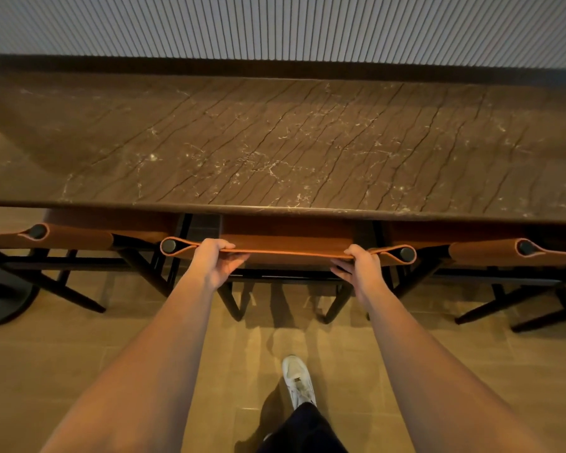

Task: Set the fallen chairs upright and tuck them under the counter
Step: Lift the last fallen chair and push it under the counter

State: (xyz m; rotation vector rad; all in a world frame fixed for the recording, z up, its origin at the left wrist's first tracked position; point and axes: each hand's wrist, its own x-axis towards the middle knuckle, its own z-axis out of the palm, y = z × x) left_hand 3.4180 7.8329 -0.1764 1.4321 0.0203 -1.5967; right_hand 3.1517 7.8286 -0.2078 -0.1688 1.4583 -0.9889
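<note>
A chair with a tan leather backrest and black legs stands upright in the middle, its seat under the brown marble counter. My left hand grips the top edge of that backrest near its left post. My right hand grips the same edge near the right post. A second chair of the same kind stands upright to the left, and a third chair to the right, both with seats under the counter.
A ribbed grey wall rises behind the counter. A black round base sits on the wooden floor at the far left. My foot in a white shoe is on the floor behind the middle chair.
</note>
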